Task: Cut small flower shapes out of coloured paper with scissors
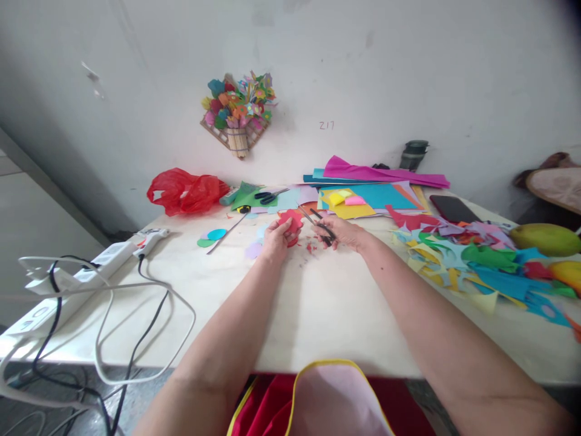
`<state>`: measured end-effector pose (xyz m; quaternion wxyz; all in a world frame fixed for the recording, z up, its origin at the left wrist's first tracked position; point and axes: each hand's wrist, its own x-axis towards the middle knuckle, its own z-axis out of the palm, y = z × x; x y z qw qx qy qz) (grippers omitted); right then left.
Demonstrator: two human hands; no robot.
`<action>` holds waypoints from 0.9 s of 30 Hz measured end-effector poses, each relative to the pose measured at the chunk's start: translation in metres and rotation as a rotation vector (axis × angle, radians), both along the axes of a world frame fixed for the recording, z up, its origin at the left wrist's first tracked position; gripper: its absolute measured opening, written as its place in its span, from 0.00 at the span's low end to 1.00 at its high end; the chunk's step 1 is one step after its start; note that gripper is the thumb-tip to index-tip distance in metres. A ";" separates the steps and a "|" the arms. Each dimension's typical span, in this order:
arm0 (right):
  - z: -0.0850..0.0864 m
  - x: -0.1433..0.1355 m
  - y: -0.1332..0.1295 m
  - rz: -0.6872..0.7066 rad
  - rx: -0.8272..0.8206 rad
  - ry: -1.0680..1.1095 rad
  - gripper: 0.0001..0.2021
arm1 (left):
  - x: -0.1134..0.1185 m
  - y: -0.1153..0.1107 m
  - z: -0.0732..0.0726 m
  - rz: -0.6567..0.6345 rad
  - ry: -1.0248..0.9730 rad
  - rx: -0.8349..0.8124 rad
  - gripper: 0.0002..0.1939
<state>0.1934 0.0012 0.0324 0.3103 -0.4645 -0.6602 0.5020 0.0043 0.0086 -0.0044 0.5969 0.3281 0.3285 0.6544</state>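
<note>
My left hand [275, 240] is closed on a red paper piece [291, 220] with a scalloped, flower-like edge, near the middle of the table. In my right hand [342, 234] are black-handled scissors [325, 232], their blades parted and pointing up and left, just right of the red paper. Small red scraps [311, 247] lie on the table below and between the hands. A lilac paper circle [254, 249] rests left of my left hand, and blue [217, 234] and green [205, 243] circles lie farther left.
A power strip [77, 284] with tangled cables fills the left side. Behind are a red plastic bag [187, 191], second scissors [267, 197] and coloured sheets [385, 197]. To the right lie a phone [452, 209], a heap of paper scraps [481, 257] and a greenish fruit [544, 240].
</note>
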 end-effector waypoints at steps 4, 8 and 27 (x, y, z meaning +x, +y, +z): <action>-0.001 0.000 -0.001 0.049 0.010 -0.005 0.13 | -0.002 0.003 -0.002 0.020 -0.026 -0.002 0.14; -0.006 -0.001 0.001 0.085 0.024 -0.023 0.13 | -0.003 0.004 -0.003 0.009 -0.051 -0.017 0.13; -0.002 -0.010 -0.007 0.065 -0.014 -0.021 0.14 | 0.002 0.002 -0.001 0.009 -0.066 -0.078 0.10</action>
